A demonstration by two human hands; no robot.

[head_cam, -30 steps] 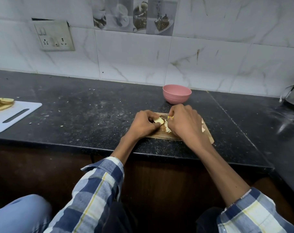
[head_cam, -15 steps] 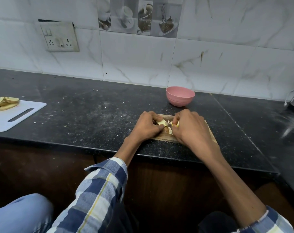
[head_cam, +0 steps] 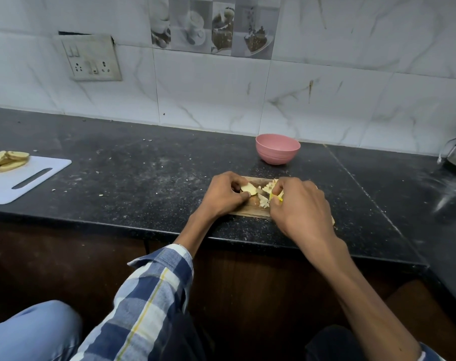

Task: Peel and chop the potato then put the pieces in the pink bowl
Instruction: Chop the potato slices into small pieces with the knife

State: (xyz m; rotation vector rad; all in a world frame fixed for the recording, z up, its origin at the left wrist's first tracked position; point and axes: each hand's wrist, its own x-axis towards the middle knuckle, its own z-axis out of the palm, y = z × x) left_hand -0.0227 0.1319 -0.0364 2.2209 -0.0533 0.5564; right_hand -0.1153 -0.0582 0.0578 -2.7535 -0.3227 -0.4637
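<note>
Since the earlier frame the right hand has drawn slightly apart from the left hand, baring more of the pale cut potato pieces on the small wooden chopping board near the front edge of the black speckled tabletop. The left hand curls its fingers and thumb round a pale peeled potato chunk; the right hand is closed round a yellow-handled tool, probably a knife, its blade mostly hidden. The round pink bowl stands just behind the board, towards the back wall, with nothing visible in it. The risks, as I judge them: the left fingertips lie close to the cutting line, so a slip on the wet chunk could nick them, and loose pieces near the board's front edge could be knocked off the tabletop.
</note>
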